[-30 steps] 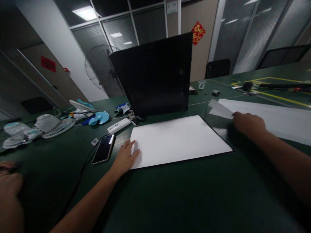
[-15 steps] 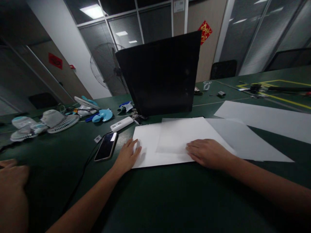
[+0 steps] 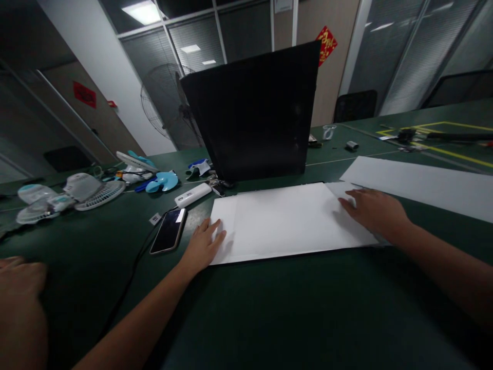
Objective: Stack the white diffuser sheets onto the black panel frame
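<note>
A white sheet of paper [image 3: 223, 245] lies flat in front of a tall black panel [image 3: 254, 113]; a thin dark edge shows beneath it. On top of it rests a second white sheet [image 3: 285, 218], its left edge faintly visible. My left hand [image 3: 202, 241] presses on the left edge of the lower sheet, fingers apart. At the right end of the stacked paper is my right hand [image 3: 375, 210], fingers stretched out over the paper with thumb apart. Its palm hides the sheets' right corner.
A phone [image 3: 168, 231] and a white oblong device [image 3: 193, 195] with a cable lie left of the paper. Fan parts [image 3: 102, 195] and a blue fan blade [image 3: 162, 181] sit farther left. Another person's hand [image 3: 21, 288] is at the left edge. More white paper [image 3: 423, 185] lies right.
The upper sheet has slid left over the lower one, and its right part no longer sticks far out. My right hand has moved right to the paper's end. My left hand stays put.
</note>
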### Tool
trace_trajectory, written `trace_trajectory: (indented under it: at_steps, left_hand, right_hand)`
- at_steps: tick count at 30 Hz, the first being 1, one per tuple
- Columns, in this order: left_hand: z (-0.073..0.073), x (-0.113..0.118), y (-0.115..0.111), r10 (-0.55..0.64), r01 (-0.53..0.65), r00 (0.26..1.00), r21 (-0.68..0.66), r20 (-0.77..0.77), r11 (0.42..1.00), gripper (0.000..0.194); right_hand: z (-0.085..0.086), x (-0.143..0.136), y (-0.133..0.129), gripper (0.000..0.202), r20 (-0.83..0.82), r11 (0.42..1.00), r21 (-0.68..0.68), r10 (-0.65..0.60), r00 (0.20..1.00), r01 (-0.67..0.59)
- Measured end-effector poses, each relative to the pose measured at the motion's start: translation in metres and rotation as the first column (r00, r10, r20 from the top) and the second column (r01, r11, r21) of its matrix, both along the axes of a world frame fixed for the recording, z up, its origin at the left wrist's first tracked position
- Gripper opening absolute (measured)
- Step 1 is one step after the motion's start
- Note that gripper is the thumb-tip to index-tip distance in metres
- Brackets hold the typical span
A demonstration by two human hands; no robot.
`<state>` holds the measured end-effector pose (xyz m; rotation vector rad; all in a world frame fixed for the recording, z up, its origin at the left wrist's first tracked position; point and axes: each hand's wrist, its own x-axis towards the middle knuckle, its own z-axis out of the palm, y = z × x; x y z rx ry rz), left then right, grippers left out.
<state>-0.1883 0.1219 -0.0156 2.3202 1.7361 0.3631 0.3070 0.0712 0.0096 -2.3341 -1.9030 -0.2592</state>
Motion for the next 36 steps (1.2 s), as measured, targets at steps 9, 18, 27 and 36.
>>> trace_trajectory:
  at_steps: [9, 18, 27, 36]
  left_hand:
    - [0.0, 0.001, -0.002, -0.006, 0.006, 1.0, 0.001, -0.009, 1.0, 0.07]
    - [-0.001, 0.001, -0.003, -0.014, 0.011, 0.996, -0.034, -0.086, 0.999, 0.08]
    - [-0.005, -0.006, 0.003, -0.037, 0.034, 0.996, -0.032, -0.078, 0.999, 0.069]
    - [-0.008, -0.005, 0.003, -0.028, 0.028, 0.999, -0.005, -0.027, 1.0, 0.069]
  right_hand:
    - [-0.005, 0.005, 0.005, 0.079, -0.083, 0.994, -0.096, -0.053, 0.995, 0.045]
    - [-0.02, -0.017, 0.006, 0.077, -0.091, 0.978, -0.003, 0.21, 0.973, -0.211]
    - [-0.007, -0.005, 0.006, 0.075, -0.134, 0.999, -0.049, 0.006, 0.991, -0.012]
    - [-0.002, 0.024, 0.011, 0.057, -0.177, 0.994, -0.02, 0.107, 0.978, -0.112]
